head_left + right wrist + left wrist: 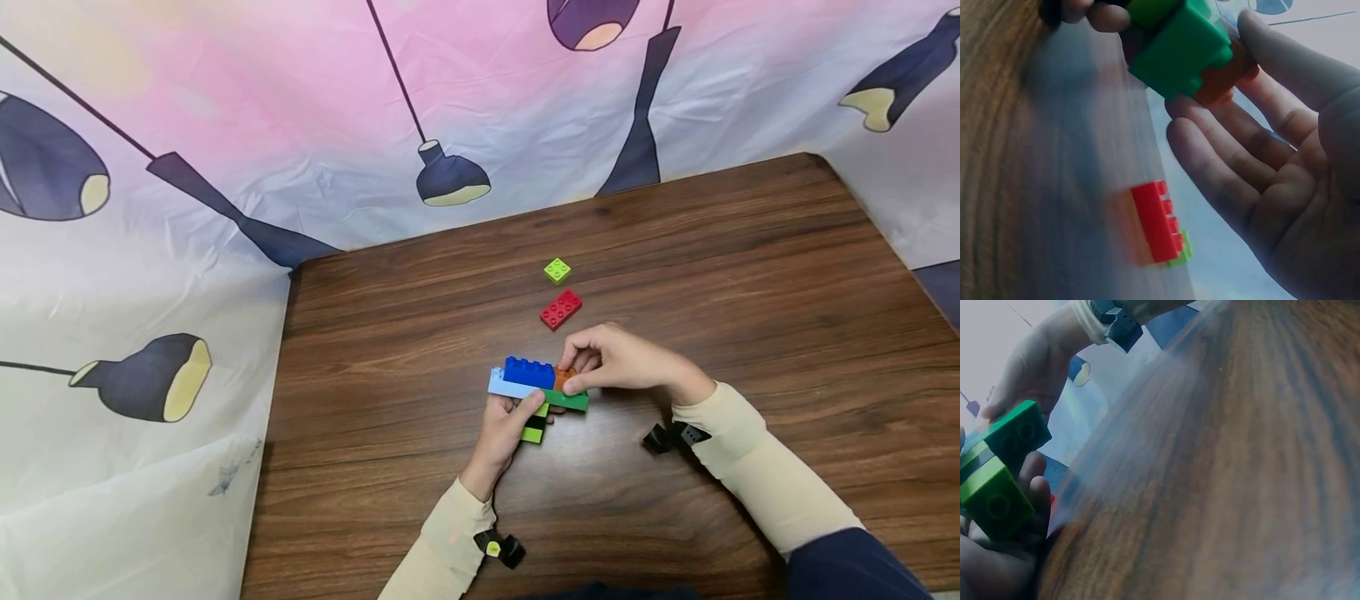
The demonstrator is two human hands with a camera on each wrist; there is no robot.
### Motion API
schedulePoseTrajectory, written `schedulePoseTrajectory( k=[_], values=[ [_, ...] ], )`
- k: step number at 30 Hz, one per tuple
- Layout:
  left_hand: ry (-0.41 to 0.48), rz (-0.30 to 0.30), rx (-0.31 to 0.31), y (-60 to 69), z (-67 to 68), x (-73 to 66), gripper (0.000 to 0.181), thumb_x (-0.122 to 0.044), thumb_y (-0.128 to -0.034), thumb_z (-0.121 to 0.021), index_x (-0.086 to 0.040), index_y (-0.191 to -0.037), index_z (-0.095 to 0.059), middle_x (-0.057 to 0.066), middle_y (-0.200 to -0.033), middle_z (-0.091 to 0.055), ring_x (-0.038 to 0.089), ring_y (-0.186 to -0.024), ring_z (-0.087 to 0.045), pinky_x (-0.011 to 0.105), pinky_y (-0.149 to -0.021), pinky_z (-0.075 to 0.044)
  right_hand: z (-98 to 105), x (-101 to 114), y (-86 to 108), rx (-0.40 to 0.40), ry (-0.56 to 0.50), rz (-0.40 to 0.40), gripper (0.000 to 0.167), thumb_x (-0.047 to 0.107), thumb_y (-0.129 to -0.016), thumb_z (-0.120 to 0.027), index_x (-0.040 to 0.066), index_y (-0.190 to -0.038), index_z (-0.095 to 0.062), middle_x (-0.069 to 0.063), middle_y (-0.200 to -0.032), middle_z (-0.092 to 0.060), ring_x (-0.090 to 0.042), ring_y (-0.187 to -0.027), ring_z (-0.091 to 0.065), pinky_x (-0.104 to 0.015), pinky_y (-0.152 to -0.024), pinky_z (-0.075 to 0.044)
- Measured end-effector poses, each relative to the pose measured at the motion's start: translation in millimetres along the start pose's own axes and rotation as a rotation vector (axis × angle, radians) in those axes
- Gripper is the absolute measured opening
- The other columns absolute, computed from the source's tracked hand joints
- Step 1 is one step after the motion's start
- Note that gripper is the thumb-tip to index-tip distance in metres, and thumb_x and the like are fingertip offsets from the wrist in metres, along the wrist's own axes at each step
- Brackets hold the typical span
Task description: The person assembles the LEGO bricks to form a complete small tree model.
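"Where did you log the brick build [538,385]?"

"Over the table [375,375], in the left hand [501,433], thumb and fingers gripping it."

"Right hand [622,358]?"

"Thumb and fingers pinched the orange brick [561,379], beside the blue brick [528,372] and over the green brick [568,401]."

"Farther out?"

"Red brick [561,310] lay on the wood, studs up; lime brick [557,270] just past it. Behind hung cloth [322,125] printed with lamps."
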State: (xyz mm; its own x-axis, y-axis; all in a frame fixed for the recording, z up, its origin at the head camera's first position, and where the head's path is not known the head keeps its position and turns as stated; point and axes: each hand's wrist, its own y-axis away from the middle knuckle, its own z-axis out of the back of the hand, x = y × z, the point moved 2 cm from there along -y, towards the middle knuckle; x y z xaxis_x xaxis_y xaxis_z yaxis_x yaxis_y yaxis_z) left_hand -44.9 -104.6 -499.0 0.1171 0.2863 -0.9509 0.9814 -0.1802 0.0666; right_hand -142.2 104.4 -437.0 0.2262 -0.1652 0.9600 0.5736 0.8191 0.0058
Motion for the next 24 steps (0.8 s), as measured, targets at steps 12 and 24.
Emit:
schedulePoseTrajectory(
  k=[12,24],
  values=[
    [0.001,0.027,-0.015,-1.5,5.0,-4.1,0.026,-0.014,-0.1057,-0.06,0.006,-0.123,-0.06,0.011,-0.085,-0.077,0.012,-0.071,-0.072,0.025,-0.065,-0.06,32,-7,-19.2,-0.303,0.505,-0.025,0.041,0.016,-0.1,-0.075,0.002,-0.138,-0.067,-0.021,-0.146,-0.06,-0.039,-0.136,-0.054,-0.06,-0.112,-0.044],
    [-0.02,0.05,0.026,-0.3,1.6,2.1,0.037,-0.021,-0.1093,-0.056,0.011,-0.128,-0.058,0.022,-0.084,-0.074,0.012,-0.072,-0.071,0.026,-0.067,-0.06,22,-24,-28.7,-0.204,0.622,-0.139,0.05,0.005,-0.097,-0.074,-0.002,-0.145,-0.061,-0.027,-0.158,-0.046,-0.049,-0.154,-0.028,-0.063,-0.123,-0.028]
  ],
)
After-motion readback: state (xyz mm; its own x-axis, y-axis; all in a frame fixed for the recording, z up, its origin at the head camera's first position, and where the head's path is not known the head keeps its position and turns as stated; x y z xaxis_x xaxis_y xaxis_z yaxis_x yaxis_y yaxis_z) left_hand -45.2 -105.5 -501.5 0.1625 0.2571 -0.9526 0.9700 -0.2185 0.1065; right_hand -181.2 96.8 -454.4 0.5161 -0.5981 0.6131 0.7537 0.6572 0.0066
